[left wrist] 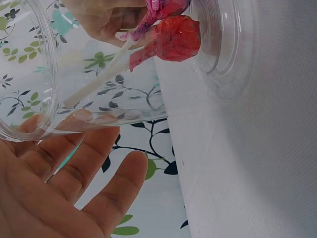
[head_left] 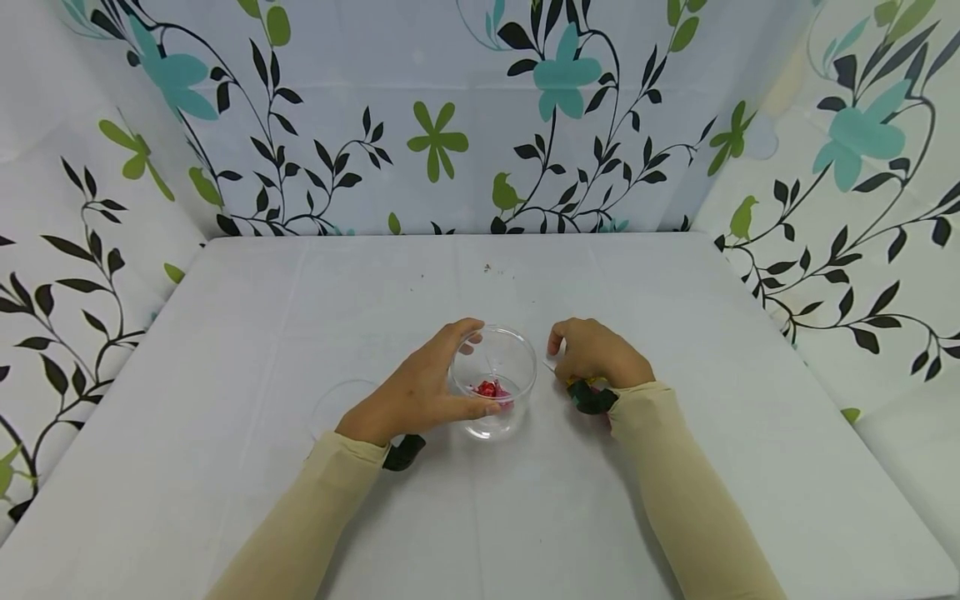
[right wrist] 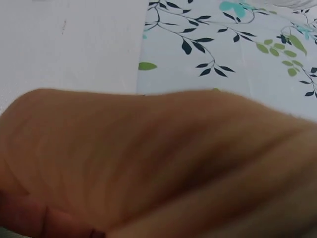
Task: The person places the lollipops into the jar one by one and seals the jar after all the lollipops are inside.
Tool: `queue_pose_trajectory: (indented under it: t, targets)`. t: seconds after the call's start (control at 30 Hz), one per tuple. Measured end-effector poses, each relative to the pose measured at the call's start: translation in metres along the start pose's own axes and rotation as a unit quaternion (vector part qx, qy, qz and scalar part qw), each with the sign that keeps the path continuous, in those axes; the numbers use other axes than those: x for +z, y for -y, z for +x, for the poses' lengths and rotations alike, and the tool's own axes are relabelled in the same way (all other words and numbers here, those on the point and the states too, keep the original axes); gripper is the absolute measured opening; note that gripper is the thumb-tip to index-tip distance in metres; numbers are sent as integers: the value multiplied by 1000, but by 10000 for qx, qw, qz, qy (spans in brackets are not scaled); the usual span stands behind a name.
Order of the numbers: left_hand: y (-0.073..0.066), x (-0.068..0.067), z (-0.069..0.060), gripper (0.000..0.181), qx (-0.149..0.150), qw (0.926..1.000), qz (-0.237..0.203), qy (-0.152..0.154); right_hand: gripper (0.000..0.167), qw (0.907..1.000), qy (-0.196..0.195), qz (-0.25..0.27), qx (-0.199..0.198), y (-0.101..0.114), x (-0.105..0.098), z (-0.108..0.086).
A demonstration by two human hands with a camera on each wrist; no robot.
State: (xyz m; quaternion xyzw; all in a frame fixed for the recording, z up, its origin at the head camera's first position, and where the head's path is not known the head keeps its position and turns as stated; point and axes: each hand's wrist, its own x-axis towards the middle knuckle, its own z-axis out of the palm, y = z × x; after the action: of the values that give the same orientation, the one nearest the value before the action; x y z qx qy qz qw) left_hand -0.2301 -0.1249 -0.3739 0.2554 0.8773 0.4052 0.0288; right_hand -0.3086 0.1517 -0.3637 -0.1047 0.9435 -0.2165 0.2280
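Note:
A clear jar (head_left: 491, 354) stands on the white table, the left hand (head_left: 416, 387) gripping its side with fingers behind and thumb in front. Inside its bottom lie a red-wrapped lollipop (left wrist: 178, 38) and a pink-purple one (left wrist: 168, 7), with a white stick (left wrist: 96, 82) slanting toward the rim. Just right of the jar, the right hand (head_left: 600, 354) is curled low over the table. A thin white stick (head_left: 550, 365) shows at its fingers, and bits of yellow and pink show under the palm, mostly hidden. The right wrist view is mostly filled by that hand (right wrist: 148, 158).
A faint clear round lid (head_left: 318, 408) lies left of the jar, partly behind the left hand. Small dark and reddish specks (head_left: 487, 267) dot the table's far part. Patterned cloth (head_left: 337, 108) hangs behind the back edge and along both sides.

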Motion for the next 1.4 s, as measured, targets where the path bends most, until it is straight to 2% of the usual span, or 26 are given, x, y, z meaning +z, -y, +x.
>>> queue_pose_trajectory:
  t: [0.3,0.53,0.77,0.9,1.1,1.4]
  targets:
    - [3,2,-1,102,10,10000,-10,31,35,9978,-179,310,-563,-3,-3,2]
    - [2,1,-1,102,49,10000,1,22,29,9938,-389,734,-740,-5,-9,-2]
    - [2,2,0,101,90,9999,-47,16,20,9910,-665,719,-913,-3,-13,-6]
    - [1,2,0,102,56,10000,-41,29,18,9883,-802,939,-899,-3,-17,-9]
    - [1,2,0,102,20,10000,-67,32,17,9821,-1066,1313,-834,-4,-25,-15]
    - [1,1,0,102,17,10000,-78,21,12,9678,-1464,1700,-1142,1,-31,-23]
